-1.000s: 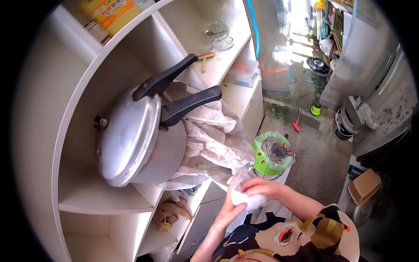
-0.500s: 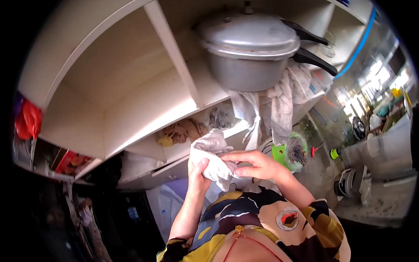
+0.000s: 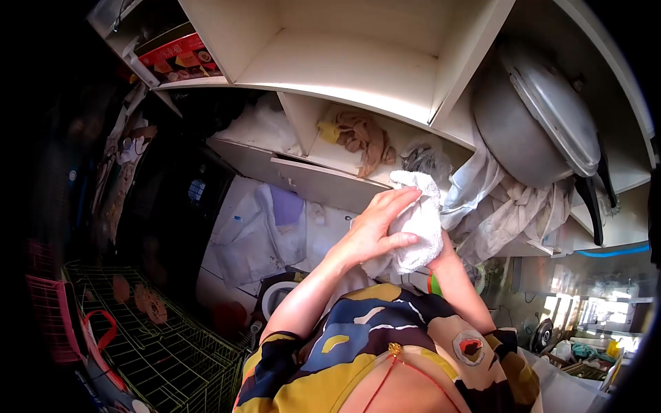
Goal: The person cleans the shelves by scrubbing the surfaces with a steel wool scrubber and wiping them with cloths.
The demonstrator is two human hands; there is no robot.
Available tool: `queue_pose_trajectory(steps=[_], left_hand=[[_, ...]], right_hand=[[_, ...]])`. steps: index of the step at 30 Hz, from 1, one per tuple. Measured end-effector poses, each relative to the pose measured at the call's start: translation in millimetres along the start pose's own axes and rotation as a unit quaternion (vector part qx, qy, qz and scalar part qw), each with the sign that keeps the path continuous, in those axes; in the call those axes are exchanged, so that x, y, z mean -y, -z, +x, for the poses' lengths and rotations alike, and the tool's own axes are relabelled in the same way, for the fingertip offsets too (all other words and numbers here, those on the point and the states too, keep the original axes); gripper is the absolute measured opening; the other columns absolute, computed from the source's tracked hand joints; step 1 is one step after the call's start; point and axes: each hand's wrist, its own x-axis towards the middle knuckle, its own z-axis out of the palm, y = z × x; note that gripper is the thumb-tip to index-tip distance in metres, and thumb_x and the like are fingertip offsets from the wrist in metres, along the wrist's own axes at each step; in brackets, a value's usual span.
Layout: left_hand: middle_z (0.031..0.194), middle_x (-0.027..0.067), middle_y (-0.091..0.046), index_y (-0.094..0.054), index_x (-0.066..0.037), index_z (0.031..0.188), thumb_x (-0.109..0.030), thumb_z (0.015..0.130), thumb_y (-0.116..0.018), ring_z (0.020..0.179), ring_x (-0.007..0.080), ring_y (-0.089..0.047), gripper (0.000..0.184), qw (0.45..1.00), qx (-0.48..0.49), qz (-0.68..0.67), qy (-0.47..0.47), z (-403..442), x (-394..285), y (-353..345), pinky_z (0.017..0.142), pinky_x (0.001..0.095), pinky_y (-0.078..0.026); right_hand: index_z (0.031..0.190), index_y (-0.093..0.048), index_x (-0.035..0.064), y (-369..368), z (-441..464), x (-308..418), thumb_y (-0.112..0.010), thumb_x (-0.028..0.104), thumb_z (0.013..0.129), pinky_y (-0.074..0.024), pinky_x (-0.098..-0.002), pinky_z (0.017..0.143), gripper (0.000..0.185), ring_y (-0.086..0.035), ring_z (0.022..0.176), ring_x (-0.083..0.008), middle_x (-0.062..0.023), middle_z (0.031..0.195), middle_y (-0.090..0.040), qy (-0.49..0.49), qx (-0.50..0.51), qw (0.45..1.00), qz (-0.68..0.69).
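Observation:
A white cloth (image 3: pixel 418 234), rumpled and towel-like, is between my two hands in front of my chest. My left hand (image 3: pixel 377 227) lies against its left side, fingers stretched toward the upper part and thumb apart from them. Under the cloth's lower right side is my right hand (image 3: pixel 438 256), holding it from behind; most of its fingers are hidden. Just beyond the cloth, a clear crumpled plastic bag (image 3: pixel 425 160) and a tan cloth (image 3: pixel 365 138) lie in a low cabinet compartment.
A large pressure cooker (image 3: pixel 523 127) stands on the right shelf, grey-white cloths (image 3: pixel 513 213) hanging below it. A drawer front (image 3: pixel 323 184) is below the compartment. Green wire racks (image 3: pixel 158 330) are at lower left, and a red box (image 3: pixel 179 58) is on the upper left shelf.
My view has swung left, so the cooker now appears farther right. My left hand's fingers have straightened along the cloth, while my right hand has gone from its front edge to behind it.

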Motion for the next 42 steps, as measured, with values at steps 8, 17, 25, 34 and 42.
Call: queue_pose_trajectory(steps=[8,17,25,34,42], left_hand=[[0.122,0.0113,-0.055,-0.057,-0.01,0.125,-0.014,0.079,-0.072,0.108,0.0353,-0.056,0.048,0.947,-0.121,0.169,0.246,16,143,14,0.09,0.0424,-0.049],[0.141,0.0189,-0.038,-0.034,-0.006,0.143,-0.053,0.074,-0.072,0.118,0.0437,-0.048,0.092,0.882,-0.018,0.238,0.407,165,281,12,0.088,0.0477,-0.051],[0.131,0.0191,-0.051,-0.044,-0.007,0.138,-0.042,0.086,-0.063,0.115,0.0314,-0.054,0.066,0.904,-0.12,0.309,0.269,168,384,-34,0.09,0.042,-0.05],[0.116,0.0128,-0.065,-0.058,-0.005,0.124,-0.026,0.093,-0.057,0.107,0.0267,-0.061,0.038,0.766,-0.382,-0.494,0.152,119,288,31,0.09,0.0403,-0.051],[0.146,0.0135,-0.041,-0.044,-0.01,0.14,-0.045,0.095,-0.05,0.136,0.0311,-0.038,0.057,0.474,-0.321,-0.816,0.076,114,215,40,0.111,0.0558,-0.033]], right_hand=[[0.132,-0.051,0.0011,43,-12,14,-0.049,0.025,0.099,-0.0533,-0.0424,0.092,0.04,-0.064,0.105,-0.028,-0.014,0.124,-0.062,-0.027,-0.063,0.992,0.105],[0.135,-0.048,-0.0021,82,-63,-9,-0.05,0.022,0.098,-0.0493,-0.0445,0.099,0.045,-0.06,0.115,-0.0292,-0.0148,0.129,-0.059,0.137,-0.192,0.947,-0.217],[0.134,-0.048,-0.0032,57,-54,14,-0.061,0.029,0.092,-0.046,-0.0418,0.101,0.054,-0.057,0.119,-0.0277,-0.016,0.129,-0.058,0.07,-0.276,0.956,0.07],[0.133,-0.048,-0.0057,62,-34,21,-0.069,0.04,0.086,-0.0435,-0.0384,0.1,0.068,-0.055,0.121,-0.0258,-0.0179,0.129,-0.058,0.109,-0.169,0.894,-0.401],[0.135,-0.048,-0.0002,23,18,36,-0.06,0.028,0.094,-0.0531,-0.0436,0.093,0.051,-0.063,0.11,-0.0289,-0.0163,0.127,-0.06,0.004,-0.023,0.998,0.053]])
